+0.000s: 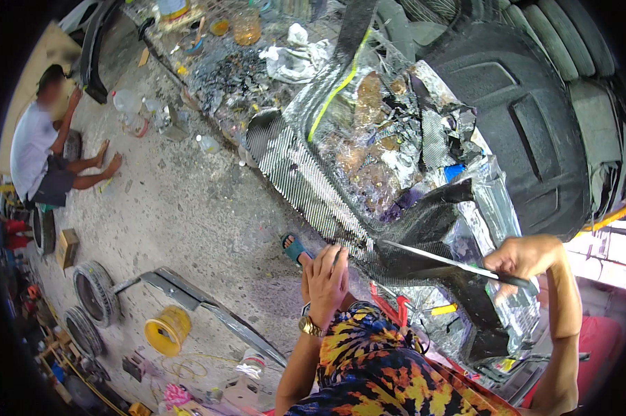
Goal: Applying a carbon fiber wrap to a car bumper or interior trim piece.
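Observation:
A long, narrow, pale metal blade (441, 260) with a dark handle is in my right hand (524, 258), whose fingers are closed round the handle end. I cannot tell whether it is a file or a knife. Its tip reaches left to the black woven carbon-fibre part (313, 191), which has a glossy weave and a curved edge. At the near edge of that part, my left hand (325, 277) has its fingers stretched out, the tips close to or touching the edge. A wristwatch (310, 326) is on the left wrist.
A large black moulded panel (510, 125) stands at the right. Scraps and a crumpled white cloth (297, 59) cover the far surface. On the floor are a yellow bucket (168, 331), tyres (94, 292) and a long dark trim piece (209, 303). Another person (39, 145) crouches far left.

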{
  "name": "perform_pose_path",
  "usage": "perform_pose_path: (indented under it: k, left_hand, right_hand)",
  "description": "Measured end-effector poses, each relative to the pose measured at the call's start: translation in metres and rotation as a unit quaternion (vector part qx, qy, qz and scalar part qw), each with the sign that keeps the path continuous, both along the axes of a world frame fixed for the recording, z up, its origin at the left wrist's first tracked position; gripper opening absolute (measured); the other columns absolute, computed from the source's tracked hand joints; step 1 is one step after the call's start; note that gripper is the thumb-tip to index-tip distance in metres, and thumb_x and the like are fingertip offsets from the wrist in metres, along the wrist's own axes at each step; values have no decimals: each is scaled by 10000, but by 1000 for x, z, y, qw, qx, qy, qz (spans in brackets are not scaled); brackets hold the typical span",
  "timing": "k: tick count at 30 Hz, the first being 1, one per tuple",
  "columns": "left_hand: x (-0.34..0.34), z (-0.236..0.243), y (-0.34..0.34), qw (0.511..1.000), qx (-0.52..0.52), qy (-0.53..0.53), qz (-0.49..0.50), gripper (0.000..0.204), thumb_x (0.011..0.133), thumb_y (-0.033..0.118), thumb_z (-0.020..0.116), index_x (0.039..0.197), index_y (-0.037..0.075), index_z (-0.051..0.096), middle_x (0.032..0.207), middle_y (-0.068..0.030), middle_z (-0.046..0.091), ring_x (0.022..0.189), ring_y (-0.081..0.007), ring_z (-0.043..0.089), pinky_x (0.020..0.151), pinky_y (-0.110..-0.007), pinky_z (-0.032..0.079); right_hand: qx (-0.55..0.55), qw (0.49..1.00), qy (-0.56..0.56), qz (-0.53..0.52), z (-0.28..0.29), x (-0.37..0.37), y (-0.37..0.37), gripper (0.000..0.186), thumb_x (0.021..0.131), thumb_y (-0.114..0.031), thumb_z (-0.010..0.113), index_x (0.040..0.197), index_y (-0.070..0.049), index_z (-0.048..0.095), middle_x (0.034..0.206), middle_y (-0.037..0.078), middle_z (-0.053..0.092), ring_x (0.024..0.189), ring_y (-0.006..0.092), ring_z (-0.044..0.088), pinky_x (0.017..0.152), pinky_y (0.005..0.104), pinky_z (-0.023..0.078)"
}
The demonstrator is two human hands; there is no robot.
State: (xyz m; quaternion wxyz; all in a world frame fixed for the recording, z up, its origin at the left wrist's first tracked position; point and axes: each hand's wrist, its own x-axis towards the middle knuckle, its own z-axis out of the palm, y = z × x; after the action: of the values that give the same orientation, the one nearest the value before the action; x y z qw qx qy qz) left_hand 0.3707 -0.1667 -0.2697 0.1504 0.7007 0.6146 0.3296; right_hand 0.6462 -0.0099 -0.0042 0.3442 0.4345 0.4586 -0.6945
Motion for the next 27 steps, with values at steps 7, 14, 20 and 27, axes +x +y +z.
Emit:
perform_pose_path:
  k: [7,14,20,27]
  left_hand:
    - [-29,3,55,938,-15,192,-287,562,774,227,596,1302,63,498,1415,-71,436,1308,-227,400,1044,-390,332]
    - [-46,13,83,829,-30,313,-462,547,873,223,552,1392,113,417,1489,-81,338,1380,-237,302,1088,-421,303]
    - [-47,6,97,782,-28,328,-529,550,905,316,557,1420,228,388,1523,-66,276,1388,-239,286,1113,-448,240]
    - [-42,11,115,745,6,329,-580,562,903,319,557,1427,217,383,1524,-69,276,1395,-242,272,1112,-442,238]
  right_hand:
    - [-55,955,52,-288,-12,90,-154,260,783,-104,778,777,-27,530,644,-9,580,616,13,545,496,204,419]
    - [28,932,-94,-350,-59,131,-284,426,733,-309,819,639,-50,494,592,-25,470,581,66,496,510,283,390]
    - [315,865,-282,-272,-144,105,-372,339,680,-289,800,757,-22,605,704,200,613,700,360,604,650,432,462]
    - [380,744,-443,-324,-218,42,-396,320,719,-179,724,917,-12,536,831,227,633,776,433,611,689,498,481]
